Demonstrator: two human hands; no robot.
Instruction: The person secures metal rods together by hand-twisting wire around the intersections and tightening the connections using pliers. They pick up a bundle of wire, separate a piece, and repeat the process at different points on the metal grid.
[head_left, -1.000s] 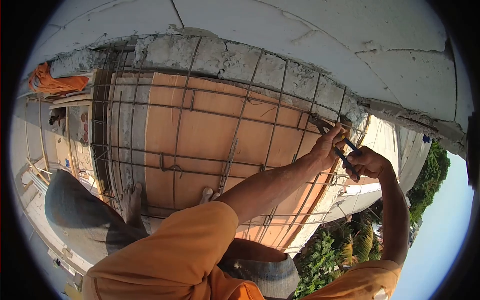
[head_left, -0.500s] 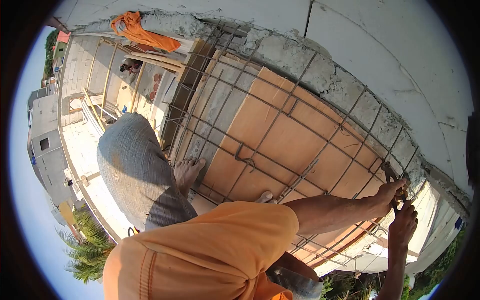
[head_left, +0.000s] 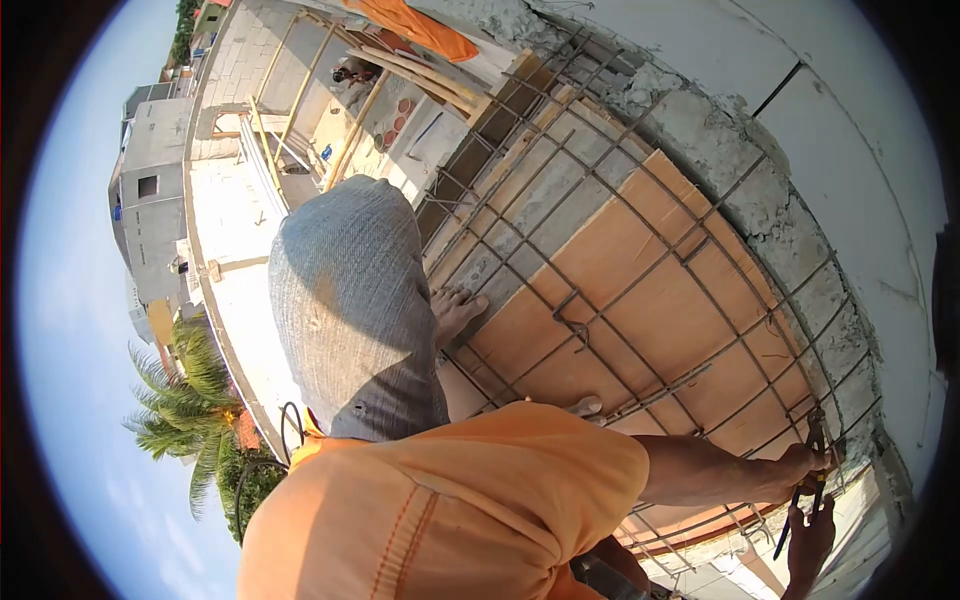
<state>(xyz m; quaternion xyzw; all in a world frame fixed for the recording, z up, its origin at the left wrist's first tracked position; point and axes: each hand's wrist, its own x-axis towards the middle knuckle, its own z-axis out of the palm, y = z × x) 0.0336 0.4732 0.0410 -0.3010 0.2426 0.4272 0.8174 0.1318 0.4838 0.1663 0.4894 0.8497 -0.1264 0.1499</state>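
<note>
A pair of dark pincers stands at the far right edge of the rebar mesh, its jaws at the bars. My left hand is closed around the pincers near the middle, its arm stretched out from the orange sleeve. Just below, my right hand has its fingers closed at the handles, one of which sticks out to the lower left. Whatever lies between the jaws is too small to make out.
Under the mesh lie a plywood sheet and a grey board. A rough concrete edge runs along the wall. My bare foot stands by the mesh. An orange cloth hangs above; a person is far below.
The view has tilted and swung, so the mesh appears lower and further right. Both hands stay at the pincers; the handles now point more downward, with one swung out to the lower left.
</note>
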